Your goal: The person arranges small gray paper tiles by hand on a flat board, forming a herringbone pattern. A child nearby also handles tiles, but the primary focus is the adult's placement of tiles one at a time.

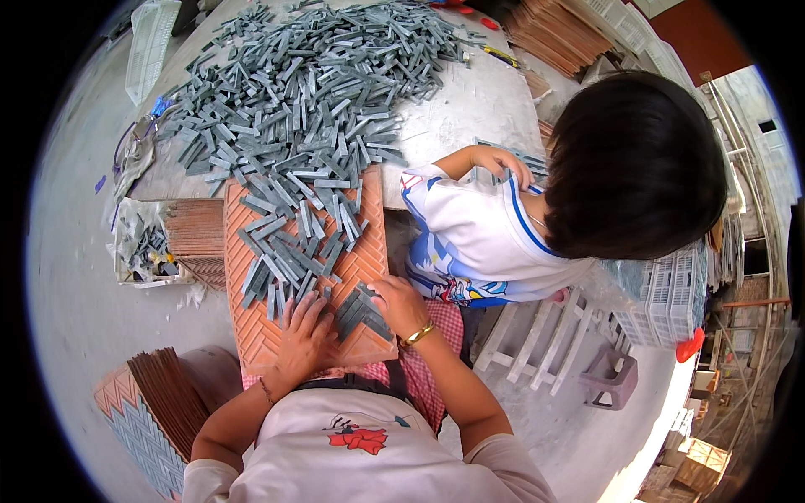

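Two hands: both of ours lie on the orange grooved tray (251, 327), which rests on our lap against the bench (470, 109).
Far left: a clear bag of grey offcuts (144, 247) and a stack of brown ridged sheets (172, 394) stand near the tray, beside a finished herringbone panel (138, 436).
Left hand (303, 335): our fingers (293, 308) are spread flat, palm down, pressing on the lower tray just beside the laid pieces; they grip nothing.
Loose strips (293, 226): many grey strips are heaped over the upper tray, spilling down from the big pile (310, 75) on the bench.
Laid strips (362, 308): a small herringbone patch sits in the tray grooves between our two hands.
Right hand (401, 303): our fingers are lightly curled with the tips touching the patch's right edge; we cannot tell whether a strip is pinched beneath them.
Child (503, 218): a small person in a white and blue shirt leans at the bench just right of the tray, one hand (501, 159) on other strips.
Risk: we judge the heap could slide down onto the patch and knock seated pieces from their grooves if the tray tilts on our lap; the child's elbow could also jog it.
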Tool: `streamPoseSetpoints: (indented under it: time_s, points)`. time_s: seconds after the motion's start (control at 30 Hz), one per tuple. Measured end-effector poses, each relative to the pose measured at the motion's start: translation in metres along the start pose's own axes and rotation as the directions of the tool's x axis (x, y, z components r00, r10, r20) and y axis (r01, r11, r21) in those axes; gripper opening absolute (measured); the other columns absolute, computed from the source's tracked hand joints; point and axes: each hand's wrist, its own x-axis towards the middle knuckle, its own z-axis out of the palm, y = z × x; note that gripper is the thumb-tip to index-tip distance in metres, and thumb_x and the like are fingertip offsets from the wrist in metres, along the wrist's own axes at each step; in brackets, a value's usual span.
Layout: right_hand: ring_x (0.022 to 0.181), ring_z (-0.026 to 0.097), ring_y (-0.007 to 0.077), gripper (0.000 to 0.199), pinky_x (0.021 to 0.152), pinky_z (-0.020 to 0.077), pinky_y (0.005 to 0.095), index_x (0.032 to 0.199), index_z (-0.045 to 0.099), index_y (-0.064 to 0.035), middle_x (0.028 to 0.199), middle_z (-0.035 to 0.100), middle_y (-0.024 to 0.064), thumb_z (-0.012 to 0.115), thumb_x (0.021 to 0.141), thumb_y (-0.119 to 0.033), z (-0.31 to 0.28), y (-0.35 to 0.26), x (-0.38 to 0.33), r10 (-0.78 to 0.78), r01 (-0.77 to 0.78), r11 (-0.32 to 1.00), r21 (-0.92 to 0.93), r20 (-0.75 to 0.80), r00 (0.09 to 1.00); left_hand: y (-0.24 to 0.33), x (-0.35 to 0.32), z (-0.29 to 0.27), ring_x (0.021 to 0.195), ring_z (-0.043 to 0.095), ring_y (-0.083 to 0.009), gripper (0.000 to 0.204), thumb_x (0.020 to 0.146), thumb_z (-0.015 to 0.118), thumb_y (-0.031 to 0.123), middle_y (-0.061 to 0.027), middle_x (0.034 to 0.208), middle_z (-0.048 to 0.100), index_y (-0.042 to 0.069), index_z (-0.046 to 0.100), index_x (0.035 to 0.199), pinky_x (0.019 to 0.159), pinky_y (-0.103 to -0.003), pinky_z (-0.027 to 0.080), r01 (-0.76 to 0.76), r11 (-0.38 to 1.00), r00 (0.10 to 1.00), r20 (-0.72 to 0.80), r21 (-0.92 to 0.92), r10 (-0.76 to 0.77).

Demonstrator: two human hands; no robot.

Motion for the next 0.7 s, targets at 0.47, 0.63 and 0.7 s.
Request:
streamPoseSetpoints:
  time_s: [0.47, 0.63, 0.7]
  points:
    - [0.087, 0.059, 0.0317, 0.024, 0.075, 0.0479, 0.0404, 0.095, 0.059, -0.007, 0.092, 0.059, 0.011, 0.067, 0.073, -0.006, 0.012, -0.008, -0.008, 0.05, -0.064, 0.988, -0.143, -0.098, 0.994, -0.002, 0.031, 0.01, 0.125, 0.042, -0.0313, 0.025, 0.071, 0.068, 0.018, -0.0118, 0.122, 0.049, 0.009, 0.055, 0.09, 0.104, -0.048, 0.033, -0.051, 0.998, 0.998, -0.027, 0.044, 0.052]
    - [0.085, 0.06, 0.0312, 0.02, 0.071, 0.0486, 0.0411, 0.094, 0.06, -0.008, 0.093, 0.061, 0.0105, 0.065, 0.075, -0.007, 0.007, -0.007, 0.002, 0.11, -0.108, 0.987, -0.119, 0.006, 0.994, -0.008, 0.031, 0.003, 0.125, 0.042, -0.0344, 0.029, 0.068, 0.07, 0.012, -0.0135, 0.125, 0.048, 0.007, 0.057, 0.093, 0.103, -0.049, 0.033, -0.061, 0.997, 0.997, -0.056, -0.036, 0.059]
    - [0.084, 0.061, 0.0306, 0.018, 0.069, 0.0491, 0.0418, 0.094, 0.061, -0.0087, 0.095, 0.061, 0.0107, 0.064, 0.076, -0.007, -0.004, -0.002, 0.009, 0.192, -0.171, 0.978, -0.121, 0.192, 0.962, -0.012, 0.026, 0.0, 0.124, 0.042, -0.0365, 0.031, 0.066, 0.071, 0.007, -0.0141, 0.125, 0.048, 0.005, 0.057, 0.094, 0.102, -0.05, 0.034, -0.036, 0.994, 0.993, -0.12, -0.099, 0.024]
